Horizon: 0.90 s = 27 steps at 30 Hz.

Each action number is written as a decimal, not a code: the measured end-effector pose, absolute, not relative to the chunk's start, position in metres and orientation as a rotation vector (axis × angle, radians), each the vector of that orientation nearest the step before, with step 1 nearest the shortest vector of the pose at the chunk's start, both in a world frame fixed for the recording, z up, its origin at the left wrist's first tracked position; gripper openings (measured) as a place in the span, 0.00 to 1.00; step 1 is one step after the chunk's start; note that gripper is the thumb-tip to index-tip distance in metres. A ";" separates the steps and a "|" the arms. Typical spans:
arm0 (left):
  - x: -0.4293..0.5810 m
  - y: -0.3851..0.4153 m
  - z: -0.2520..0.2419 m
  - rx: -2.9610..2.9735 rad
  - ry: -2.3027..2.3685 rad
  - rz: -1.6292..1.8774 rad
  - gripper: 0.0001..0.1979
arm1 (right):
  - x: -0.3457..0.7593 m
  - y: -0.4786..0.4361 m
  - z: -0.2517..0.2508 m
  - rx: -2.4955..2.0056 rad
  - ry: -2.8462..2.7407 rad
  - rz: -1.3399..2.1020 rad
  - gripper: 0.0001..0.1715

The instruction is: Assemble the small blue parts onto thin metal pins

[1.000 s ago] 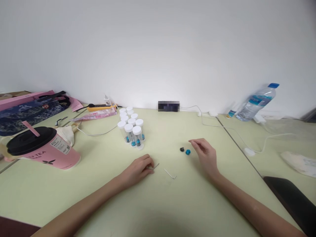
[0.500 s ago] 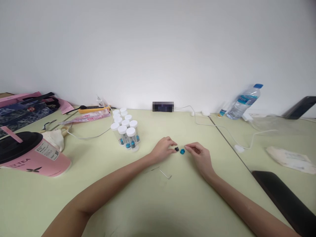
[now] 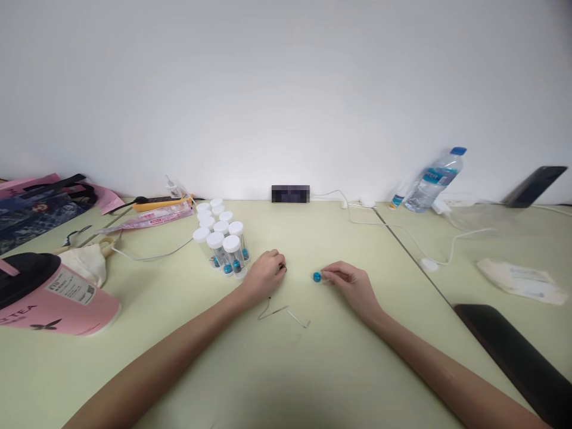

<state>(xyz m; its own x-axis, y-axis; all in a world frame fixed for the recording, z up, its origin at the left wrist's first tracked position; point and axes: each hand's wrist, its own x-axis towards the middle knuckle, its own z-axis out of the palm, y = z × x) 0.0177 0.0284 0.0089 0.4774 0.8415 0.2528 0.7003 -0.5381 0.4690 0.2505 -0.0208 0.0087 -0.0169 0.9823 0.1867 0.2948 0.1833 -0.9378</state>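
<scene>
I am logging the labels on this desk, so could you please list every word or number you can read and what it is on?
"TEA": on the side of the pink cup; the letters before it are cut off.
White sticker on the cup: print too small to read.
Water bottle label: blurred.
Pink packet: print too small.
Black box by the wall: blurred out.

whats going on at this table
A person has both bare hands out on a pale green table. The left hand is curled beside a cluster of white-capped vials and seems to pinch a small black piece at its fingertips. The right hand pinches a small blue piece that rests on the table. Two thin bent hex keys lie between the forearms, untouched.
</scene>
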 end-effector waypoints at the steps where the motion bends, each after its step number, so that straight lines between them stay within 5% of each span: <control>1: 0.013 0.025 0.009 2.440 1.335 0.676 0.10 | 0.250 -0.021 0.009 -1.277 -1.485 0.923 0.16; 12: 0.056 -0.002 0.018 2.592 1.178 0.603 0.16 | 0.257 -0.018 0.009 -1.302 -1.393 0.971 0.22; 21: 0.071 0.014 0.020 2.288 1.019 0.657 0.03 | 0.256 -0.018 0.010 -1.317 -1.416 0.983 0.22; 27: 0.036 -0.001 0.041 1.771 0.702 0.696 0.12 | 0.257 -0.018 0.008 -1.334 -1.400 0.992 0.19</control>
<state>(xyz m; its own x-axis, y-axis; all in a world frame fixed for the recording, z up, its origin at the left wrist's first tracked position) 0.0363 -0.0008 0.0411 0.6575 0.7436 0.1214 0.1277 -0.2687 0.9547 0.2567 -0.0177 0.0083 0.0233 0.9955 0.0919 0.2433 0.0835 -0.9664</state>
